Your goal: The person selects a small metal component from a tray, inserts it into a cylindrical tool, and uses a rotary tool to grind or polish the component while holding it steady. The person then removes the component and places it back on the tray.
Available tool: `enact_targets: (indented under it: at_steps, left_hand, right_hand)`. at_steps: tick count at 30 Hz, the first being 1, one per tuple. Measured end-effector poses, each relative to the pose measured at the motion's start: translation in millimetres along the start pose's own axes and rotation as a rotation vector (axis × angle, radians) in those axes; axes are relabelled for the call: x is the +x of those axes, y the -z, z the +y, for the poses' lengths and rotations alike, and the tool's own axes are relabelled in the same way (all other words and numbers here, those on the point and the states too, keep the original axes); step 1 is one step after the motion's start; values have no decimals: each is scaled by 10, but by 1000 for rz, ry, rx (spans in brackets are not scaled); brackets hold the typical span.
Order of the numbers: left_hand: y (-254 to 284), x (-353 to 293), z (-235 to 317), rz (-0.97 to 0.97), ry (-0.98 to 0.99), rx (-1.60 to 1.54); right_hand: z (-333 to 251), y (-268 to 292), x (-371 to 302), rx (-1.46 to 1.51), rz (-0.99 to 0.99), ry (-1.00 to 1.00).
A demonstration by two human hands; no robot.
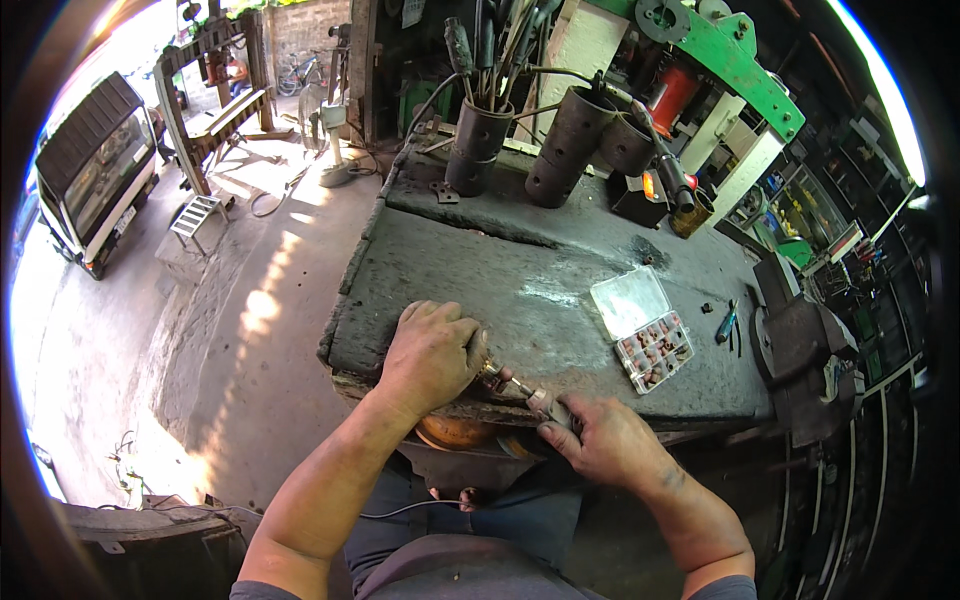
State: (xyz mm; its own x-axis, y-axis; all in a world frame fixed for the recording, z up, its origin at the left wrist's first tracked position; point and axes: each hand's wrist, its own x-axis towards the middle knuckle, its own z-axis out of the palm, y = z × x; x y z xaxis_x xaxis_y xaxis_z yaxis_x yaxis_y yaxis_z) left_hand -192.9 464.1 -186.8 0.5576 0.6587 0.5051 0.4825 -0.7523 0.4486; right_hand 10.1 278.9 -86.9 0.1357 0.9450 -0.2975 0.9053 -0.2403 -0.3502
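At the front edge of the dark workbench, my left hand is closed around a small brass-coloured metal part, mostly hidden by the fingers. My right hand grips a slim rotary tool with a grey body, its thin shaft pointing left at the part. The tip lies at or very near the part; I cannot tell whether they touch. To the right of the hands, an open clear plastic case lies on the bench, its compartments filled with small reddish pieces.
Dark metal cylinders holding rods stand at the back. A blue-handled tool lies right of the case, beside a bench vise. A green press frame rises behind. A thin cable crosses my lap. A small truck stands outside.
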Motion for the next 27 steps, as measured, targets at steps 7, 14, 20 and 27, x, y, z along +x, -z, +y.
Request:
enact_targets:
  at_steps: [7, 14, 20, 27]
  left_hand:
    - [1, 44, -4, -50, 23, 17]
    - [2, 170, 36, -148, 98, 16]
    - [-11, 229, 51, -177, 115, 8]
    - [-48, 365, 76, -223, 142, 70]
  right_hand:
    - [-8, -22, 10, -9, -30, 3]
    - [19, -57, 2, -41, -6, 13]
    - [44, -83, 21, -60, 12, 18]
    - [81, -84, 56, -56, 71, -10]
